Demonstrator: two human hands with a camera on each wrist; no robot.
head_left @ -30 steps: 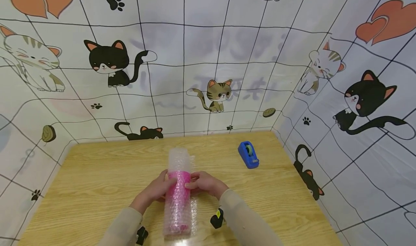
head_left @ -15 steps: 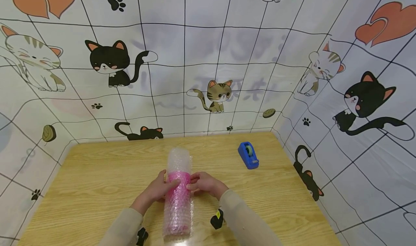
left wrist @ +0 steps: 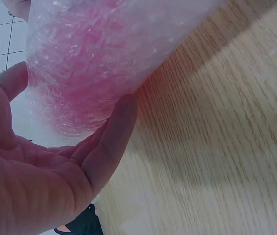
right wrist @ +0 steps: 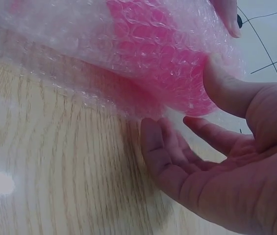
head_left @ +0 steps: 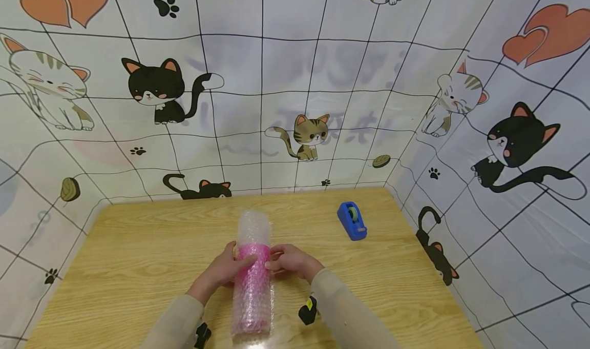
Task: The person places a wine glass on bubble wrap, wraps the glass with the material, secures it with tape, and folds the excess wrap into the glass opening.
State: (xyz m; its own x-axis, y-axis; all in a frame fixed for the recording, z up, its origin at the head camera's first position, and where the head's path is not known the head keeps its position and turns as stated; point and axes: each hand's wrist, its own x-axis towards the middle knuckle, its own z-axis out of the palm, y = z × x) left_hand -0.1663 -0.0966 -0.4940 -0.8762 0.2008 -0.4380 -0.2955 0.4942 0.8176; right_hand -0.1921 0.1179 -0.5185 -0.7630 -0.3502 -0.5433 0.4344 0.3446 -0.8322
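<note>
A long bundle in clear bubble wrap (head_left: 252, 300), with something pink showing through it, lies lengthwise on the wooden table. From its left side my left hand (head_left: 224, 267) grips it, thumb across the top. The left wrist view shows the fingers (left wrist: 121, 127) curved along the bundle's lower side. My right hand (head_left: 293, 260) holds the other side, its thumb (right wrist: 221, 81) against the pink part. Below that thumb, the right fingers curl at a loose edge of the wrap (right wrist: 94, 93) near the tabletop. What the pink object is stays hidden under the wrap.
A blue tape dispenser (head_left: 352, 221) stands toward the back right of the wooden table (head_left: 152, 246). White cloth walls (head_left: 295, 57) printed with cats and grid lines rise behind the table and at both sides.
Since a second ago the bundle has turned slightly, and the loose strip of wrap on its right has narrowed. My left thumb has moved a little right over the top.
</note>
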